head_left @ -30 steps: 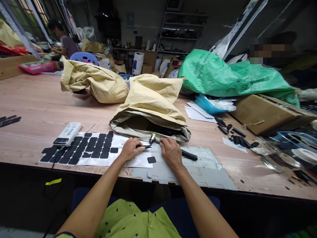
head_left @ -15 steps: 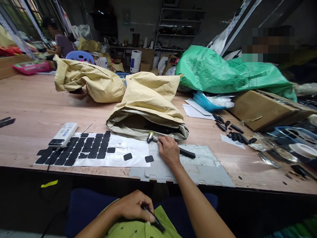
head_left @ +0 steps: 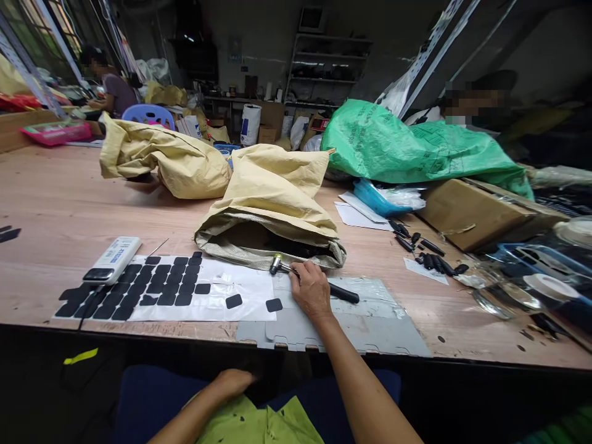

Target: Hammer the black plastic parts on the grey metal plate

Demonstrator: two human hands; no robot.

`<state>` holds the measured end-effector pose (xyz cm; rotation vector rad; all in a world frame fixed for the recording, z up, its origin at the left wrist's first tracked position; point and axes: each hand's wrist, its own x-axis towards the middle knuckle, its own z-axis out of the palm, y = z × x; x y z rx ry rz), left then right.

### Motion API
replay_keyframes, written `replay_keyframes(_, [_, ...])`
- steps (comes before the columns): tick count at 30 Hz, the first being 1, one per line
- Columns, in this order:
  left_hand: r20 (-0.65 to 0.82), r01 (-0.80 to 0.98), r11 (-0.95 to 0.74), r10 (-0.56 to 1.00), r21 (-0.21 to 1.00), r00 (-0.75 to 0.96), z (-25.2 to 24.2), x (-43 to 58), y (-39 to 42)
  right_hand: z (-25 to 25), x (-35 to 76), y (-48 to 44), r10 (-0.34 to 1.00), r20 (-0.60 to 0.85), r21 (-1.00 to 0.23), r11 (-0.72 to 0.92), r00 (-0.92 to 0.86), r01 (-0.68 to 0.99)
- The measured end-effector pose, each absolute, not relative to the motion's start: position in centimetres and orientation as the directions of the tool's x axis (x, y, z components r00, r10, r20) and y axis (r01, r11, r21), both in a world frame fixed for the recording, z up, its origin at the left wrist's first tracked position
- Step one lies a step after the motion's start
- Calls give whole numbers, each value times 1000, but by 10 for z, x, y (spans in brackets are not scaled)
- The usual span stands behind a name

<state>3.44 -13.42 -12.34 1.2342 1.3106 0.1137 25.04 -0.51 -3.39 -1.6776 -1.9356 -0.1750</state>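
Note:
My right hand [head_left: 311, 291] is closed round the shaft of a small hammer [head_left: 345, 292], which lies across the grey sheet [head_left: 383, 327] at the table's front. The hammer's metal head with a yellow face points left, by the mouth of an open tan sack [head_left: 272, 191]. My left hand [head_left: 234, 382] is low over my lap, below the table edge; its fingers are smeared and mostly hidden, so I cannot tell whether it holds anything. Left of the hammer, black rounded-square pieces [head_left: 164, 287] lie in rows on a white sheet [head_left: 250, 277].
A white electronic device [head_left: 113, 260] and a thin rod [head_left: 158, 246] lie left. Several black handle-like parts [head_left: 432, 246] lie right, near a cardboard box [head_left: 476, 213], a blue tray [head_left: 370, 197] and a green sack [head_left: 379, 142]. Two other people sit beyond the table.
My left hand has moved left; the long black piece it held no longer shows. My right hand stays on the hammer. The view has shifted slightly.

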Motion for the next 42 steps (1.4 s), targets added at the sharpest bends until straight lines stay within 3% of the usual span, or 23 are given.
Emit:
replay_keyframes(2, [-645, 602, 322, 614, 731, 454, -82, 38, -130, -34, 250, -5, 871, 489, -258, 203, -53, 945])
replay_keyframes(3, [-579, 562, 232, 569, 794, 584, -58, 40, -125, -33, 250, -5, 870, 490, -256, 200, -52, 946])
replay_keyframes(6, [-317, 305, 104, 470, 947, 824, 11, 47, -91, -34, 249, -5, 865, 499, -248, 200, -52, 948])
replay_keyframes(9, [-95, 250, -104, 735, 963, 672, 47, 61, -31, -33, 249, -5, 857, 512, -243, 209, -58, 947])
replay_keyframes(11, [76, 377, -276, 881, 884, 467, 47, 74, 14, -33, 249, -5, 857, 513, -244, 212, -60, 946])
replay_keyframes(13, [180, 568, -340, 931, 750, 318, 37, 87, 56, -32, 249, -5, 860, 507, -249, 209, -57, 946])
replay_keyframes(15, [173, 698, -348, 935, 626, 310, 27, 97, 89, -31, 249, -5, 864, 501, -255, 205, -52, 945])
replay_keyframes(17, [72, 755, -365, 917, 545, 392, 20, 102, 109, -31, 249, -5, 866, 498, -262, 203, -48, 944])
replay_keyframes(21, [-72, 787, -372, 884, 492, 462, 17, 104, 121, -31, 249, -5, 862, 506, -272, 205, -42, 940])
replay_keyframes(28, [-9, 854, -316, 936, 414, 351, 20, 86, 99, -31, 249, -5, 861, 507, -282, 211, -42, 936])
replay_keyframes(31, [124, 820, -362, 931, 442, 344, 24, 62, 71, -30, 249, -6, 863, 504, -290, 216, -43, 932])
replay_keyframes(34, [225, 693, -458, 886, 557, 405, 22, 37, 38, -30, 249, -6, 865, 500, -296, 215, -40, 931])
replay_keyframes(37, [192, 613, -477, 860, 630, 473, 11, 24, 13, -31, 249, -6, 866, 499, -296, 212, -39, 931])
replay_keyframes(42, [143, 641, -448, 871, 623, 470, -8, 25, 1, -33, 253, -6, 863, 502, -293, 239, -64, 926])
